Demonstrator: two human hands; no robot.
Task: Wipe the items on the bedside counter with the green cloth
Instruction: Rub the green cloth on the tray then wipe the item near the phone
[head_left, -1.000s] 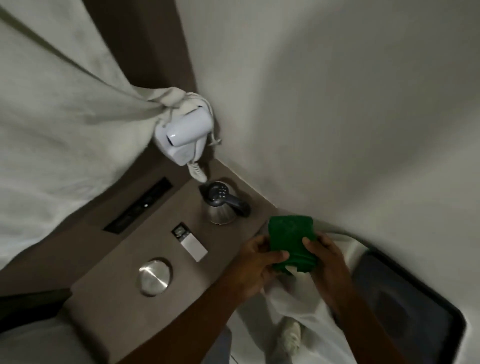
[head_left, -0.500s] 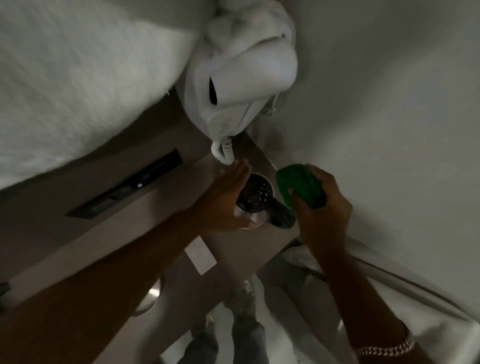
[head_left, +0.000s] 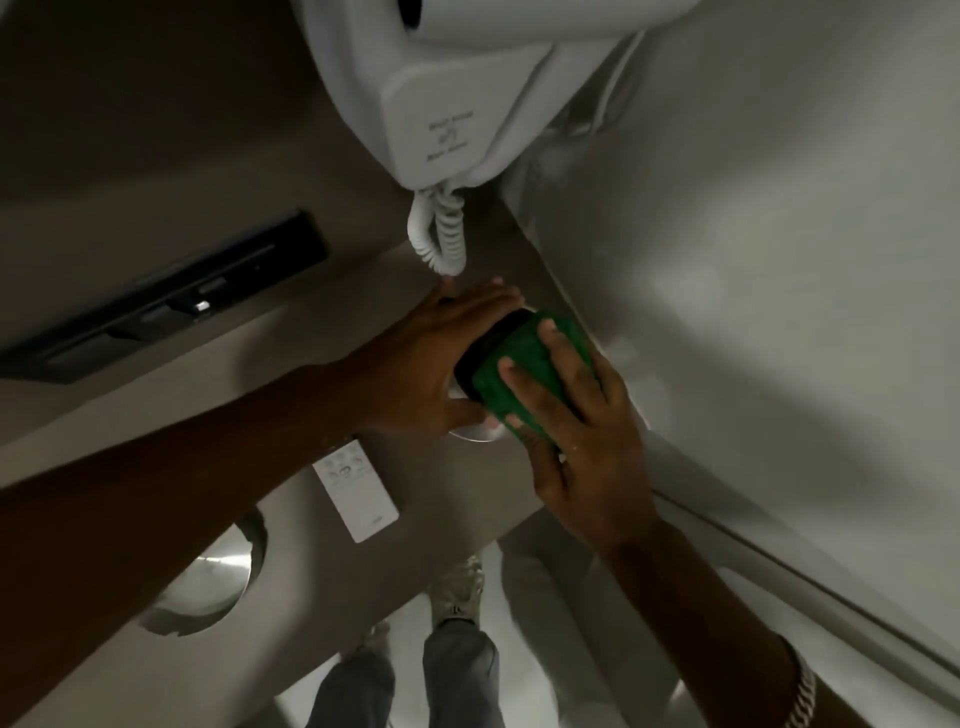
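The green cloth (head_left: 524, 376) lies folded over the top of the steel kettle (head_left: 480, 358), whose black lid edge and metal base peek out. My right hand (head_left: 576, 431) presses the cloth down with spread fingers. My left hand (head_left: 441, 358) wraps around the kettle's left side and holds it. The kettle stands on the brown bedside counter (head_left: 311, 364) near the corner of the wall. A white remote (head_left: 358, 493) lies flat on the counter just below my left forearm.
A white wall-mounted hair dryer (head_left: 441, 78) with a coiled cord (head_left: 441, 234) hangs right above the kettle. A black panel (head_left: 171, 296) sits in the back ledge. A round steel lid (head_left: 208, 577) is set into the counter at lower left. My shoes show on the floor below.
The view has closed in on the counter. My right hand brought the cloth down onto the kettle top, and my left hand closed around the kettle's side.
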